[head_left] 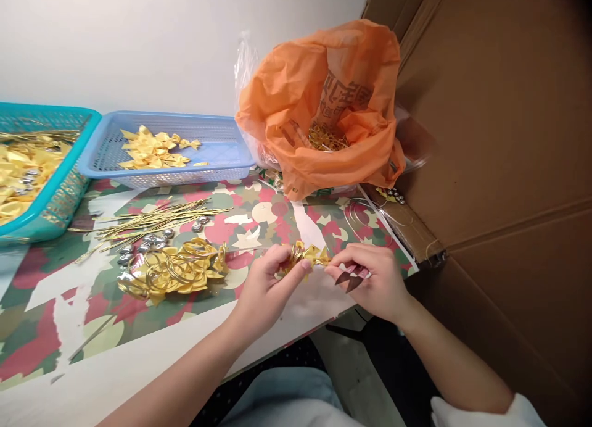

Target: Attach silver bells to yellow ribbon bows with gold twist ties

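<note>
My left hand (266, 291) is closed on a yellow ribbon bow (317, 253) with gold rings, pinched between thumb and fingers above the table's front edge. At the bow's right end, the fingertips of my right hand (377, 285) pinch together on what looks like gold wire. Tucked in that same hand is a pair of small dark-bladed snips (350, 280), blades pointing left. To the left on the table lies a pile of yellow bows with gold rings (180, 268). Behind it are small silver bells (152, 240) and a bundle of gold wire ties (161, 220).
A blue basket (185, 175) with yellow bows stands at the back, beside a fuller teal basket (50, 220). Behind my hands an orange bag (296, 100) gapes, gold scraps inside. Cardboard (509, 137) walls the right side. A patterned sheet (250, 211) covers the table.
</note>
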Demonstrator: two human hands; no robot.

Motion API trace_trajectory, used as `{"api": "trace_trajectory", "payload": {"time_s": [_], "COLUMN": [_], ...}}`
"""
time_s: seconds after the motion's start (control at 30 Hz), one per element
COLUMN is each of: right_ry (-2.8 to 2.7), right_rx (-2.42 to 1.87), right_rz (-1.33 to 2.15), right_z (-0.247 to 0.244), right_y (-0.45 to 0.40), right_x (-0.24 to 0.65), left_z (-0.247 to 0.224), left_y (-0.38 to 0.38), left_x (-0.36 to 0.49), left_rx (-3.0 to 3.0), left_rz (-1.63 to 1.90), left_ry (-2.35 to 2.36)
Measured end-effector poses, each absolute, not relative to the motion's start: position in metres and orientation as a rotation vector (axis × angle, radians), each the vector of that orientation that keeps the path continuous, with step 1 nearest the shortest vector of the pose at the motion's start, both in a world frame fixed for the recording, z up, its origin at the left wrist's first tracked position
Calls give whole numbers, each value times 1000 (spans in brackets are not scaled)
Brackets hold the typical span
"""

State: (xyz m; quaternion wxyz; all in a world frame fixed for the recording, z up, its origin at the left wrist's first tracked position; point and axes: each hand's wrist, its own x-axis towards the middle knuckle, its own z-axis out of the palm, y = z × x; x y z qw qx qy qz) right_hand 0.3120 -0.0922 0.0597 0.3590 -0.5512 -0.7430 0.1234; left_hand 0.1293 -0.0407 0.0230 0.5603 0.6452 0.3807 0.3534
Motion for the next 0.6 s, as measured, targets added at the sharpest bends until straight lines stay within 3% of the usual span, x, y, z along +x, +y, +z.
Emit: {"api": "trace_trajectory", "payload": {"time_s": [0.37, 0.6], "right_ry": [-1828, -1854], "right_rx": [-1397, -1370], "right_rz": [292, 257], "right_z": [46, 38], "right_y": [-95, -90], "right_x": [308, 300], "left_z": [22, 20], "left_y": [-38, -38], "left_x": [136, 138], "left_rx": [796, 713], "left_rz": [654, 634], "left_ry": [631, 596]}}
